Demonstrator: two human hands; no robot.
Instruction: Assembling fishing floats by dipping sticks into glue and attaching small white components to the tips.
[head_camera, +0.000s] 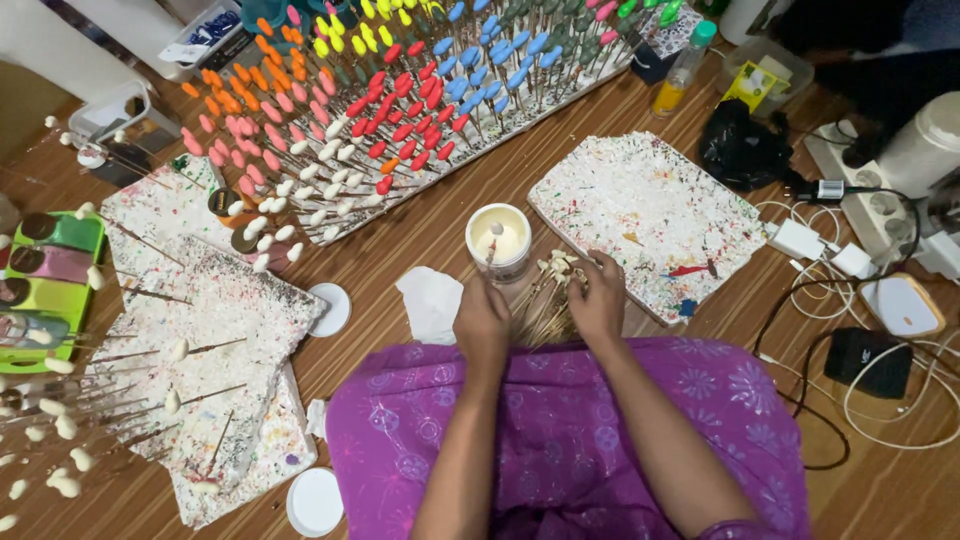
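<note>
My left hand (482, 318) holds a thin stick whose tip dips into an open round tub of cream-white paint (499, 238). My right hand (599, 296) grips a bundle of thin wooden sticks with small unpainted tips (548, 300), which fans out between both hands above my purple-clad lap (560, 440). A white cloth (432, 302) lies just left of my left hand.
A long board (420, 110) holds rows of sticks with orange, pink, red, blue, yellow and white tips. Paint-splattered boards lie at right (650, 220) and left (215, 340). White lids (331, 308), green paint trays (50, 290), a black bag (742, 148), chargers and cables (850, 300) surround me.
</note>
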